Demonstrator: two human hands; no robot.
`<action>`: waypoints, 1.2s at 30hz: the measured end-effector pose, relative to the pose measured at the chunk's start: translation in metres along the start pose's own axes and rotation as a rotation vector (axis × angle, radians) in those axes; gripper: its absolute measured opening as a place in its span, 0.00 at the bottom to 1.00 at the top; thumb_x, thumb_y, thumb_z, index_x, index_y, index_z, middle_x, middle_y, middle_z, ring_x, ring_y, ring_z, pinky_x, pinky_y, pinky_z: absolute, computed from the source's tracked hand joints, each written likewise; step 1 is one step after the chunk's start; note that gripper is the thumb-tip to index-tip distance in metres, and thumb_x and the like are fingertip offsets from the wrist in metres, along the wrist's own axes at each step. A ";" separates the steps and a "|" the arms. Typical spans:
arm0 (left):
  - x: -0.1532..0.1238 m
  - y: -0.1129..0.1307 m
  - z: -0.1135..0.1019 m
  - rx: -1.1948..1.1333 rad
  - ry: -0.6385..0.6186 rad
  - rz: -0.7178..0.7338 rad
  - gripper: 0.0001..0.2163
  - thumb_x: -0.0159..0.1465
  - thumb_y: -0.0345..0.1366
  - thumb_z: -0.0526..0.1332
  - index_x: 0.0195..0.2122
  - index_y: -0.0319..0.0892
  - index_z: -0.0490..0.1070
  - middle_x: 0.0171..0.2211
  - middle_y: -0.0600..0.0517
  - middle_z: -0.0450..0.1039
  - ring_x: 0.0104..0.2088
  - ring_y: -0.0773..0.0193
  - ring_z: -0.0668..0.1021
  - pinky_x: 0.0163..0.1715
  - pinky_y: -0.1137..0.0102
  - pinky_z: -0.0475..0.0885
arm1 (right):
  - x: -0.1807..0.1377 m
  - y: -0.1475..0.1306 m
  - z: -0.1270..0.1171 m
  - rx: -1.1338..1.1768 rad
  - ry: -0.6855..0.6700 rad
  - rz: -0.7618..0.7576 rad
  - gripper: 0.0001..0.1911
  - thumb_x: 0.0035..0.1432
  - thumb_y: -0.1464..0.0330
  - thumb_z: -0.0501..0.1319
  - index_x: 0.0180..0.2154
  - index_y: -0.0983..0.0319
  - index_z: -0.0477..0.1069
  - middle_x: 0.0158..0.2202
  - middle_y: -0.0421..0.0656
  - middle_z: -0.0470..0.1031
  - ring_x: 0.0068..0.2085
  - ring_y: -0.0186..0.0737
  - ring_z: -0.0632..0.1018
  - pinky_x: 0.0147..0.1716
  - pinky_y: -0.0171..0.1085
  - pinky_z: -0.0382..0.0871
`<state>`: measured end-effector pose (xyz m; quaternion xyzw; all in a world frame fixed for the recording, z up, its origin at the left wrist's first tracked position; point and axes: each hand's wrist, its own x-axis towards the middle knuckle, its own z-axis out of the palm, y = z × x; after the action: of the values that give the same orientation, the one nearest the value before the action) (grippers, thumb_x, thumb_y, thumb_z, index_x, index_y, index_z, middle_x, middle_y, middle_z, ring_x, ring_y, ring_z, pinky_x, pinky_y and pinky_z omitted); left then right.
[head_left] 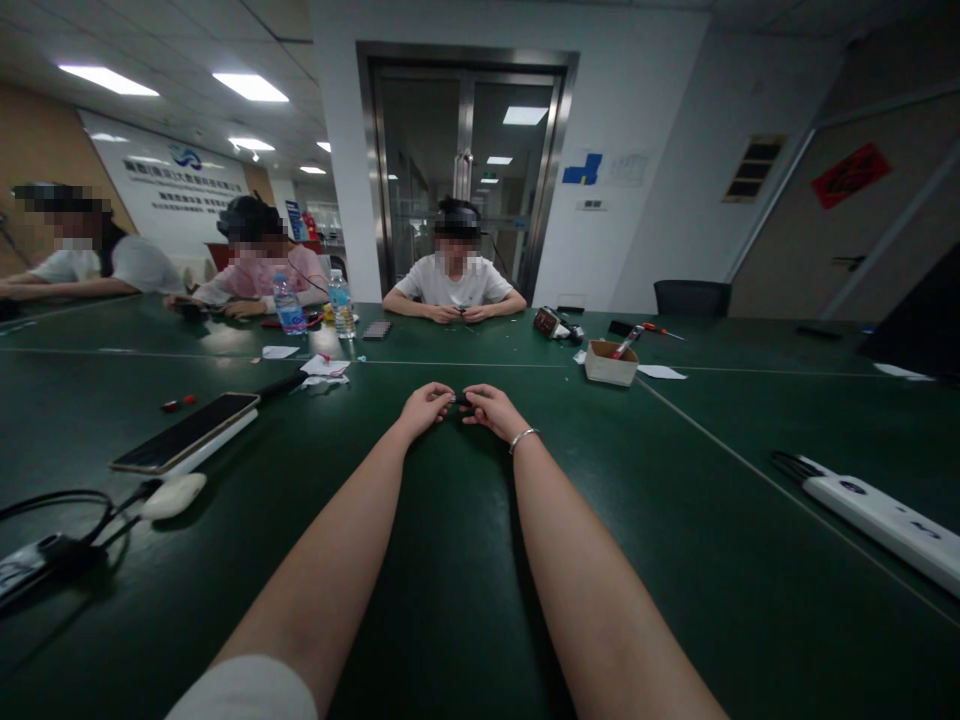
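Observation:
Both my arms reach out over the dark green table (450,560). Between my fingertips is a small black object (459,399), too small to make out its kind. My left hand (427,408) pinches its left end with thumb and forefinger. From the other side my right hand (489,408), with a silver bangle at the wrist, grips the right end. The two hands are almost touching, just above the tabletop, and the fingers cover most of the piece.
A phone (191,432) on a white block, a white rounded case (174,496) and cables lie left. Ahead stand two water bottles (341,305) and a small open box (611,365). A white power strip (885,515) lies right. Several people sit across the table.

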<state>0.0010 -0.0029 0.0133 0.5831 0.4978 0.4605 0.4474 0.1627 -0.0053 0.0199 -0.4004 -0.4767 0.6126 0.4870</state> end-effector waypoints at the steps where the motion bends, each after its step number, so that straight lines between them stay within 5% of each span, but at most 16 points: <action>1: 0.000 0.000 0.000 0.005 -0.004 -0.002 0.09 0.54 0.36 0.62 0.35 0.40 0.71 0.26 0.53 0.70 0.23 0.72 0.71 0.21 0.77 0.66 | 0.000 0.000 0.000 0.004 0.003 0.005 0.03 0.56 0.75 0.59 0.34 0.64 0.66 0.18 0.35 0.66 0.18 0.26 0.70 0.24 0.35 0.77; 17: 0.004 -0.004 0.001 -0.032 0.076 -0.062 0.13 0.55 0.43 0.60 0.30 0.36 0.71 0.25 0.51 0.71 0.22 0.72 0.70 0.22 0.77 0.66 | 0.003 0.002 -0.003 -0.008 -0.010 0.001 0.05 0.57 0.75 0.57 0.38 0.64 0.65 0.22 0.37 0.71 0.13 0.20 0.62 0.25 0.34 0.77; 30: 0.011 -0.013 -0.003 0.168 -0.027 -0.002 0.19 0.58 0.50 0.53 0.24 0.37 0.69 0.17 0.53 0.67 0.16 0.72 0.67 0.19 0.74 0.62 | 0.003 0.005 -0.006 -0.002 -0.081 -0.038 0.06 0.53 0.75 0.61 0.36 0.64 0.67 0.19 0.35 0.68 0.22 0.28 0.73 0.28 0.36 0.77; 36: 0.007 -0.009 -0.005 0.363 0.030 0.010 0.22 0.58 0.53 0.50 0.20 0.40 0.68 0.14 0.55 0.65 0.15 0.70 0.66 0.19 0.73 0.59 | 0.002 0.004 -0.004 -0.011 -0.095 -0.032 0.06 0.54 0.75 0.61 0.36 0.64 0.68 0.20 0.37 0.70 0.24 0.30 0.74 0.28 0.36 0.77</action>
<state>-0.0049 0.0058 0.0056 0.6496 0.5765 0.3741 0.3251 0.1657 -0.0029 0.0154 -0.3657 -0.5091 0.6205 0.4714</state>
